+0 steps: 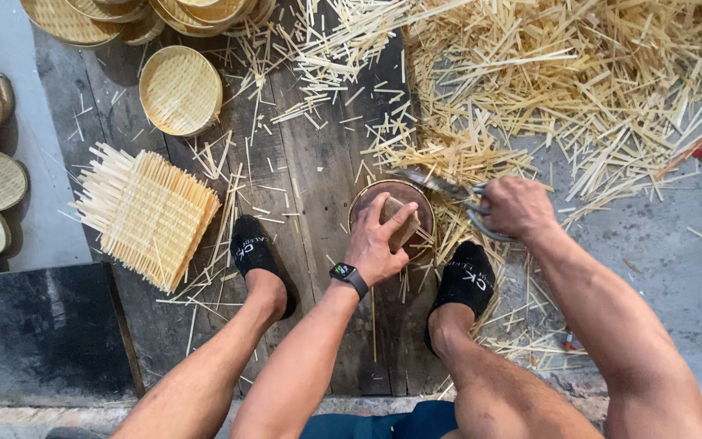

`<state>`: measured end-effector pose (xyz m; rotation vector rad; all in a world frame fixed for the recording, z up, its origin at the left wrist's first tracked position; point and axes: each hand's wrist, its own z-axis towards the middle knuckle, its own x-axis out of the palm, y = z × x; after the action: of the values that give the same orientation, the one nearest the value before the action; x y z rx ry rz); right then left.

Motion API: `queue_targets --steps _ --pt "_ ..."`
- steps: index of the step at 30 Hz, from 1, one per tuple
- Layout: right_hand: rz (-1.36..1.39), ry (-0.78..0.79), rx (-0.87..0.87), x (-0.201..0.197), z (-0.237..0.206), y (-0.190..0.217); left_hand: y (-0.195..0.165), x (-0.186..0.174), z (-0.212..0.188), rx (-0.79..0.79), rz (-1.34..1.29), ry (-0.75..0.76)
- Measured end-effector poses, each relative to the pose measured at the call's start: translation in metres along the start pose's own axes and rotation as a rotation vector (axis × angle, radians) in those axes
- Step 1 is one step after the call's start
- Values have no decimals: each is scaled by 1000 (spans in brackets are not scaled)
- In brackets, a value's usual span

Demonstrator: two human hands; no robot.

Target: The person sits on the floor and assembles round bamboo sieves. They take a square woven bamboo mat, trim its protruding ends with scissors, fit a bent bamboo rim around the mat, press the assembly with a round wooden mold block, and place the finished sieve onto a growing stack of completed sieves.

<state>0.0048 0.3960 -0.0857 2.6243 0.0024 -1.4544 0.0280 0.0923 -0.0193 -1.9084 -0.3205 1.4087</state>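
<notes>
Pressing down on a small wooden block point(400, 221), the left hand point(378, 242) has its fingers curled over the block's top edge. The block rests on a round wooden stump point(370, 203) standing on dark floorboards point(310, 162) between the person's two feet. The right hand point(517, 207) is closed around the looped handles of metal shears point(455, 195), beside a heap of bamboo strips point(578, 73). A square woven mat point(149, 213) lies to the left.
</notes>
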Motion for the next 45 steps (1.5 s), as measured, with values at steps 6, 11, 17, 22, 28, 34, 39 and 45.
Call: queue_targets --steps 6,11,17,22,28,34,39,45 --pt "89 -412 365 34 -11 -39 -15 10 -2 -381 -228 -188" --pt "443 12 449 37 -47 -69 -2 13 -9 -407 -196 -308" --pt "338 584 57 17 -68 -87 16 15 -8 -254 -69 -269" --pt "256 444 84 -22 9 -82 34 20 -7 -329 -103 -192" --pt "563 -84 700 -31 25 -70 97 26 34 -404 -377 -333" --pt "293 -587 265 16 -20 -22 101 50 66 -622 -477 -217" --pt "1257 95 269 31 -17 41 70 65 76 -489 -504 -199" --pt "1262 -31 305 41 1 58 74 75 81 -519 -345 -220"
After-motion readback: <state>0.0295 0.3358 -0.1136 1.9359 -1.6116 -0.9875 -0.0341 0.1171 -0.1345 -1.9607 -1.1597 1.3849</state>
